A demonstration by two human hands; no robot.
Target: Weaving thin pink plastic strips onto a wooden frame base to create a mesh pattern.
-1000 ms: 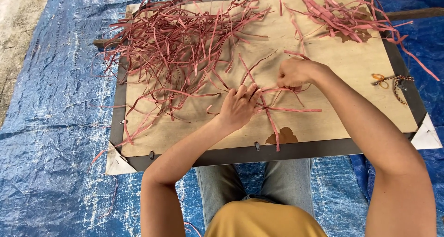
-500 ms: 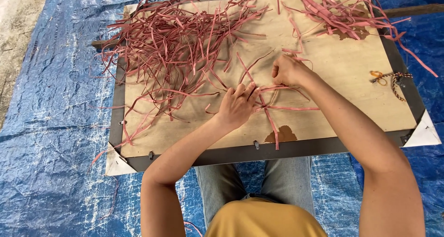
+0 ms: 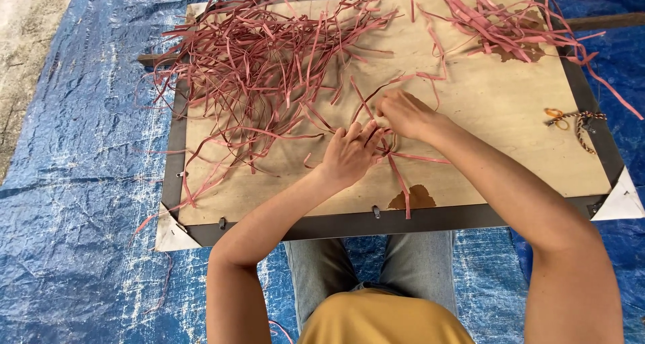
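On the near middle of the board: a few crossed pink strips lie flat where both hands meet, with loose ends running out toward the near edge and to the right.
Board: a pale plywood board in a dark frame, resting on a blue tarp, with the person's knees just below its near edge.
Strips, feel: they look thin, light and springy, like cut ribbon or cane; they curl and arch rather than lie dead, so they probably slip out of place unless pinned down.
Strips, fragility: likely to kink or crease if bent sharply, not to break.
Where to hold: best pressed flat at the crossing with fingertips, and pinched near an end to thread or pull; gripping mid-length would only bow the strip.
Left hand: palm down, fingers spread and bent, fingertips pressing the crossed strips against the board; forearm comes up from the near left.
Right hand: curled with fingers drawn together, seemingly pinching a strip just beyond the left hand; what exactly sits between the fingers is hidden.
Right arm: reaches in from the near right, elbow bent, wrist turned inward.
Far left: a big loose tangle of strips spreads over the board and its left edge.
Far right: a smaller heap of strips.
Right edge: a small orange ring with braided cord, well apart from both hands.
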